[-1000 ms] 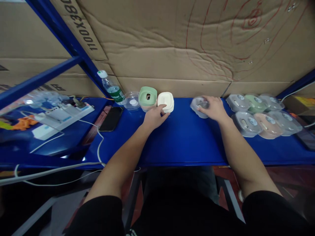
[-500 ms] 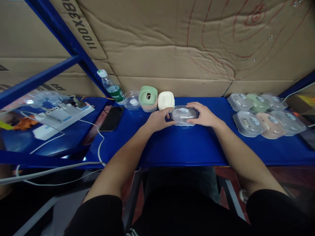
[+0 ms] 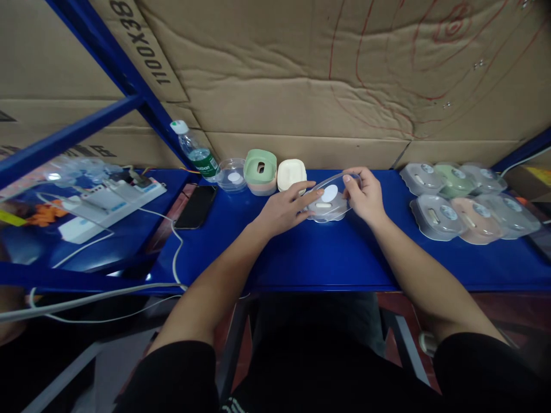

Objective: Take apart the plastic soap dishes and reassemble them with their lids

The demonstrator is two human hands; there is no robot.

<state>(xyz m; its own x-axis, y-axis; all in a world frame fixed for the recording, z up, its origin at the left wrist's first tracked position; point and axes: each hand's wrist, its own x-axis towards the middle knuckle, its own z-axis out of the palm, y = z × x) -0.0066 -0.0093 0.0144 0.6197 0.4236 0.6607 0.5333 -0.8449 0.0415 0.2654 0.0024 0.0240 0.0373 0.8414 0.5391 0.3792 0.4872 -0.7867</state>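
My right hand pinches a clear plastic lid by its right edge, holding it tilted up. A white oval sticker is on the lid. Below it, a grey soap box with a pale slot rests on the blue shelf, seen partly through the lid. My left hand is at the left of both, fingers stretched and apart, with one fingertip near the sticker. Whether that fingertip presses the lid, I cannot tell.
Behind my left hand stand a cream box, a green box on a pink one, a clear container and a water bottle. A phone lies left. Several lidded boxes sit right. Cardboard backs the shelf.
The clear lid has come off the grey soap box and is tilted up in my right hand. My left hand has shifted so its fingers reach over the box's left side.
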